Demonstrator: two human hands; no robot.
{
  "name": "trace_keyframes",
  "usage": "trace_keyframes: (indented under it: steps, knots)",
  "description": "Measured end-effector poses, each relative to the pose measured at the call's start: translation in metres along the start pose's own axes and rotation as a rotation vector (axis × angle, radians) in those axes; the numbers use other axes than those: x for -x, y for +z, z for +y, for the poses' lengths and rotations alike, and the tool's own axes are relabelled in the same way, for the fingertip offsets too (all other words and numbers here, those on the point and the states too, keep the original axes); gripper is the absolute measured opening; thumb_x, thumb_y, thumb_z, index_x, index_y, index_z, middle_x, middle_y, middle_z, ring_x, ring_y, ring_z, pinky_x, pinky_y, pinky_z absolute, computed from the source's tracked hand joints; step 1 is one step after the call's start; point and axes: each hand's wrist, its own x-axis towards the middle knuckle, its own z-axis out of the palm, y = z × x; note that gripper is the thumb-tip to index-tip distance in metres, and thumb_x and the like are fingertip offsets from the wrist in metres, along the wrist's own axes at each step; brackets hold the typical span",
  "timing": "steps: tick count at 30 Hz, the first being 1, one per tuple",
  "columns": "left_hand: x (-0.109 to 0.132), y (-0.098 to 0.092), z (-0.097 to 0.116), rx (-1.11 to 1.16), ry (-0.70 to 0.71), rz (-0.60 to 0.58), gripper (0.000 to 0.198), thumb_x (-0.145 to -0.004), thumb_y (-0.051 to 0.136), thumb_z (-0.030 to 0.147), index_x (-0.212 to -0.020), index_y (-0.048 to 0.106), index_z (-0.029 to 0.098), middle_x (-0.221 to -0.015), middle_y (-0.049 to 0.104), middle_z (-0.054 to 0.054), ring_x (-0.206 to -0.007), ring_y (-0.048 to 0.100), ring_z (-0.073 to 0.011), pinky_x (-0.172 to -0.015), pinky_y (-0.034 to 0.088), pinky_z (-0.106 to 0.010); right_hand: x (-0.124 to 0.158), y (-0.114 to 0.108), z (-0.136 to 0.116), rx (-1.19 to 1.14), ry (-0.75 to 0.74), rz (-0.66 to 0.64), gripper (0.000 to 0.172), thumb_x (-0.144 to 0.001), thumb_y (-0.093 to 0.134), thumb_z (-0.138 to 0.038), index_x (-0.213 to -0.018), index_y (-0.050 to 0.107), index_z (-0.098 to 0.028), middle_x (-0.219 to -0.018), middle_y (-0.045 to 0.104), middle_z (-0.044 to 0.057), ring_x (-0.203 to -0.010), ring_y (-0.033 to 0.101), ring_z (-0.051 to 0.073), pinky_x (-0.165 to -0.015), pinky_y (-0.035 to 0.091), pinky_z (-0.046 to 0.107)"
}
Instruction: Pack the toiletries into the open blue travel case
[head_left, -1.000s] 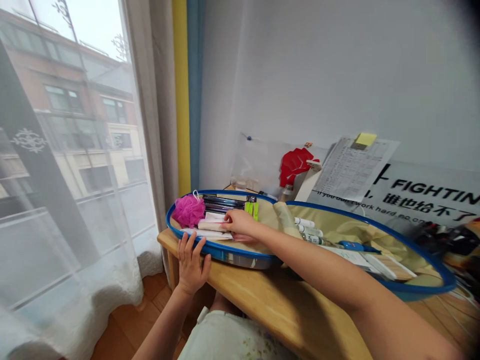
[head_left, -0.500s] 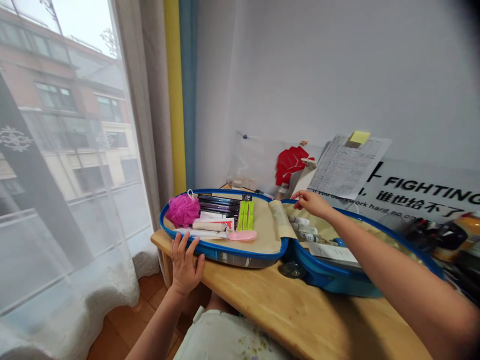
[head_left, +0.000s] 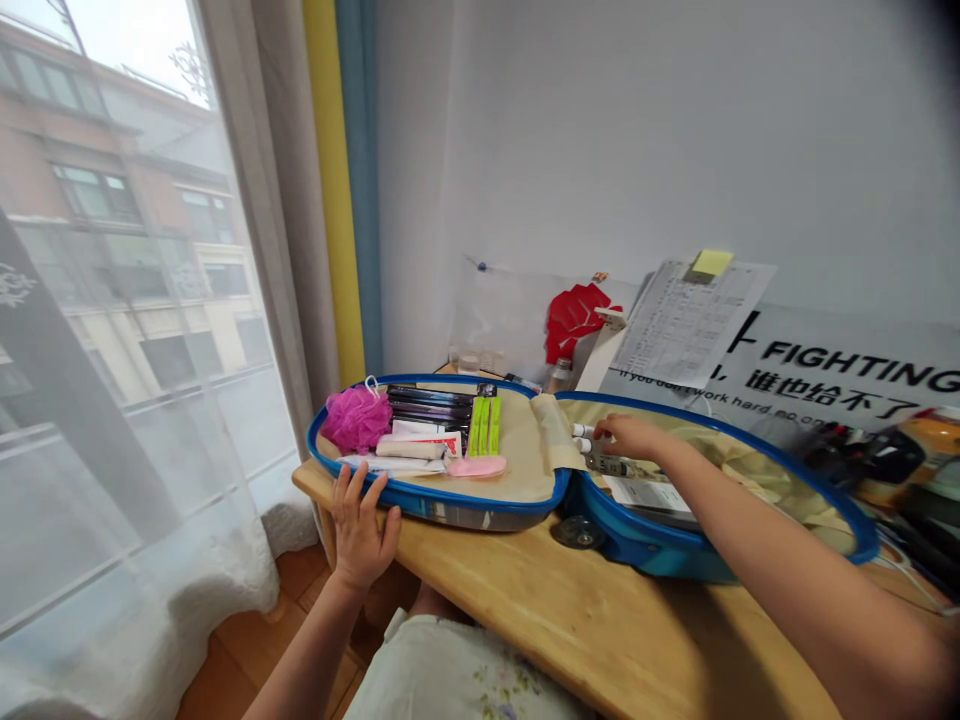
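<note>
Lying between both hands [head_left: 364, 530], white-capped bottles [head_left: 584, 446] are nearest the right hand [head_left: 628, 436].

Soft daylight through sheer curtain [head_left: 142, 400], shadow on table [head_left: 517, 600], darkened upper-right corner.

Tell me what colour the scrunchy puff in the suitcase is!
The scrunchy puff is bright pinkish-purple, best seen in the head view.

One suitcase [head_left: 645, 550], one magenta pouf [head_left: 358, 420], three green packets [head_left: 484, 427], one pink case [head_left: 478, 466], two white caps [head_left: 583, 445], one wheel [head_left: 577, 532] are counted in view.
</note>
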Motion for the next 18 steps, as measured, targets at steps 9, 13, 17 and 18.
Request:
trace_keyframes:
  steps: [9,13,17,18]
  knots:
    - [0.002,0.001,-0.002,-0.007,-0.026,-0.011,0.053,-0.086,0.05,0.023,-0.137,0.036,0.02,-0.145,0.033,-0.015,-0.14,0.02,-0.0345,-0.11,0.022,-0.058,0.0,0.007,-0.006,0.08,0.036,-0.062,0.028,-0.084,0.058,-0.038,-0.102,0.061,-0.017,-0.105,0.061,0.006,-0.092,0.057,0.015,-0.084,0.047,0.036]
    - [0.003,0.001,-0.001,-0.008,-0.037,-0.023,0.052,-0.086,0.05,0.023,-0.137,0.037,0.021,-0.144,0.034,-0.015,-0.14,0.02,-0.0339,-0.11,0.022,-0.057,0.001,0.007,-0.008,0.061,0.055,-0.034,0.027,-0.08,0.062,-0.037,-0.098,0.062,-0.016,-0.102,0.063,0.006,-0.089,0.058,0.015,-0.081,0.047,0.035]
    - [0.002,0.0,0.0,-0.011,-0.027,-0.016,0.052,-0.086,0.049,0.022,-0.137,0.036,0.02,-0.145,0.033,-0.015,-0.14,0.02,-0.0334,-0.11,0.022,-0.057,0.003,-0.002,-0.008,0.012,0.128,0.044,0.028,-0.072,0.066,-0.031,-0.096,0.062,-0.017,-0.095,0.067,0.009,-0.086,0.062,0.021,-0.072,0.046,0.031]
    - [0.002,0.0,0.0,-0.008,-0.023,-0.013,0.052,-0.086,0.049,0.022,-0.137,0.036,0.02,-0.145,0.033,-0.015,-0.14,0.02,-0.0332,-0.11,0.022,-0.057,0.004,-0.005,-0.009,-0.007,0.148,0.076,0.03,-0.073,0.063,-0.031,-0.099,0.062,-0.017,-0.096,0.068,0.011,-0.086,0.063,0.022,-0.07,0.045,0.031]
